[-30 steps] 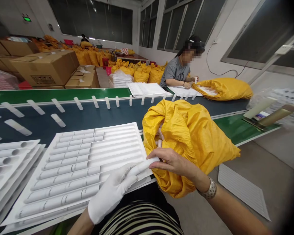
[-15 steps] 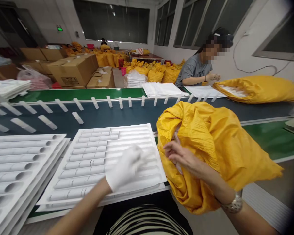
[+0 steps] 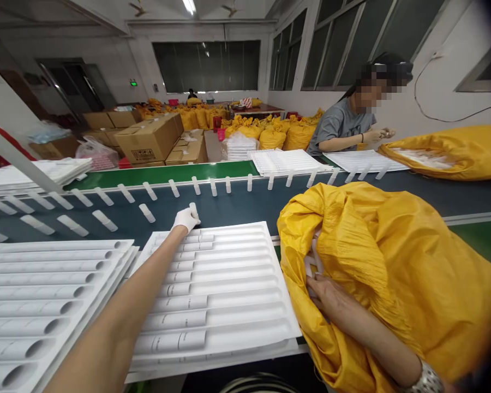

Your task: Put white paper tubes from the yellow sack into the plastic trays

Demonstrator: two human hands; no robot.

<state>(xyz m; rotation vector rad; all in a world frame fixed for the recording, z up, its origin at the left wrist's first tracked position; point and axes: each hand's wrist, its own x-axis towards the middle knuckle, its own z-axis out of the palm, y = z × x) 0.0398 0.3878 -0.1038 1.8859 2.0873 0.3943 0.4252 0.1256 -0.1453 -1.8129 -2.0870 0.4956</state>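
My left hand (image 3: 185, 219), in a white glove, is stretched out over the dark conveyor belt. Its closed fingers are around a short white tube (image 3: 193, 208). Below that arm lies a white tray (image 3: 245, 297) with long grooves, where white tubes with dark print (image 3: 172, 343) fill the left part of the rows. My bare right hand (image 3: 327, 295) reaches into the mouth of a yellow sack (image 3: 376, 262). White tubes (image 3: 313, 262) show inside the opening, and the sack hides my right fingertips.
A stack of grooved trays (image 3: 45, 305) stands at the left. White tubes (image 3: 147, 213) lie spaced along the belt (image 3: 237, 210). Across it, a person (image 3: 341, 125) works beside trays (image 3: 288, 161) and another yellow sack (image 3: 474, 147). Cardboard boxes (image 3: 151, 139) stand behind.
My left hand has moved from above the tray out to the belt and closed on a white tube. My right hand has gone deeper into the sack. The camera view has shifted.
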